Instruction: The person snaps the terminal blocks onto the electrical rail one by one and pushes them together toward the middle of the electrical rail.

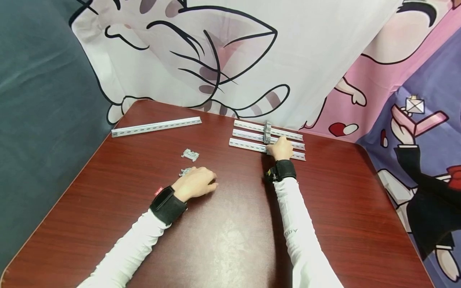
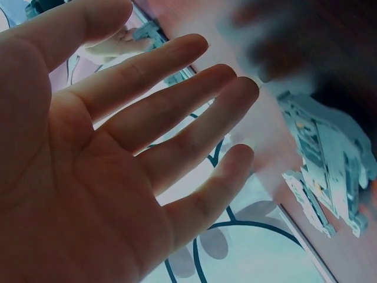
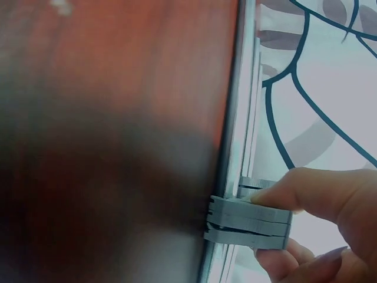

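At the back right of the table, my right hand (image 1: 281, 149) pinches grey DIN-rail terminal blocks (image 3: 250, 221) between thumb and fingers. They sit across the nearest slotted metal rail (image 1: 248, 144). Further grey blocks (image 1: 267, 132) straddle the middle rail (image 1: 247, 135) and back rail (image 1: 247, 126) behind it. My left hand (image 1: 196, 184) hovers palm down over the table, its fingers fairly straight and spread in the left wrist view, holding nothing. Beside it lies a loose grey terminal block (image 1: 185, 171), partly hidden by the hand. Another loose block (image 1: 190, 155) lies just beyond.
A separate slotted rail (image 1: 155, 127) lies at the back left of the brown table (image 1: 230, 248). A cartoon-printed cloth (image 1: 245, 60) hangs behind the table's back edge, with a plain dark green cloth (image 1: 43, 120) on the left.
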Demonstrator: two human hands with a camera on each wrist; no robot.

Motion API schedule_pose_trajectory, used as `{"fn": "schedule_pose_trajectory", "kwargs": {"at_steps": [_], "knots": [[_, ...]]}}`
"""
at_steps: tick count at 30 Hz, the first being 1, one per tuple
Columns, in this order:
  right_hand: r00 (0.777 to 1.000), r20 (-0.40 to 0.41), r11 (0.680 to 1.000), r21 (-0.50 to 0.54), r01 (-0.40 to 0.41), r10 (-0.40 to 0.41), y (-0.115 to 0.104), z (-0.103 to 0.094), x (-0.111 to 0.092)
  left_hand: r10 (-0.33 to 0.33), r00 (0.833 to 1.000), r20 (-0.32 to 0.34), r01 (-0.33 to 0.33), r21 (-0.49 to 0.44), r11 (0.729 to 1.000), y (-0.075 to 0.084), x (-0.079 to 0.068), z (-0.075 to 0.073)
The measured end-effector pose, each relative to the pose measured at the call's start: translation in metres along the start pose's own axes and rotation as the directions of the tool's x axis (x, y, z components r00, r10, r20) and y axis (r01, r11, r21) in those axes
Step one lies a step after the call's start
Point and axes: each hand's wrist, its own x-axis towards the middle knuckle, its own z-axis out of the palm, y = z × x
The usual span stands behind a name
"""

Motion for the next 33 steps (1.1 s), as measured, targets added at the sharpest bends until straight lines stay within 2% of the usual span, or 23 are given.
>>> {"fn": "schedule_pose_trajectory", "kwargs": {"at_steps": [5, 10, 13, 17, 20, 24, 27, 31, 33], "knots": [[1.000, -0.023, 1.000, 0.008, 0.003, -0.003, -0.002, -0.001, 0.002, -0.023, 1.000, 0.022, 0.023, -0.003, 1.000, -0.005, 0.002, -0.007], [1.000, -0.026, 1.000, 0.007, 0.007, -0.007, -0.006, -0.006, 0.005, -0.058, 0.998, 0.024, 0.059, -0.032, 0.998, -0.018, 0.003, -0.020], [0.999, -0.029, 1.000, -0.005, 0.019, -0.019, -0.004, -0.004, 0.004, -0.090, 0.996, 0.018, 0.091, -0.051, 0.995, -0.033, 0.004, -0.029], [0.999, 0.017, 0.997, -0.054, 0.053, -0.052, 0.005, 0.002, -0.009, -0.131, 0.991, 0.018, 0.132, -0.052, 0.990, -0.059, 0.011, -0.039], [0.996, 0.069, 0.996, -0.054, 0.069, -0.065, 0.012, -0.001, -0.019, -0.171, 0.985, 0.019, 0.171, -0.010, 0.985, -0.080, 0.027, -0.048], [0.991, 0.110, 0.997, -0.005, 0.077, -0.076, 0.019, -0.013, -0.029, -0.248, 0.968, 0.048, 0.245, 0.059, 0.968, -0.108, 0.053, -0.053], [0.987, 0.091, 0.991, 0.040, 0.128, -0.131, 0.026, -0.027, -0.033, -0.313, 0.948, 0.052, 0.308, 0.076, 0.948, -0.124, 0.072, -0.052], [0.980, 0.074, 0.978, 0.113, 0.176, -0.185, 0.034, -0.044, -0.034, -0.399, 0.916, 0.051, 0.396, 0.061, 0.916, -0.136, 0.087, -0.047], [0.977, 0.100, 0.975, 0.137, 0.177, -0.191, 0.036, -0.052, -0.033, -0.428, 0.902, 0.058, 0.426, 0.045, 0.904, -0.140, 0.093, -0.045]]}}
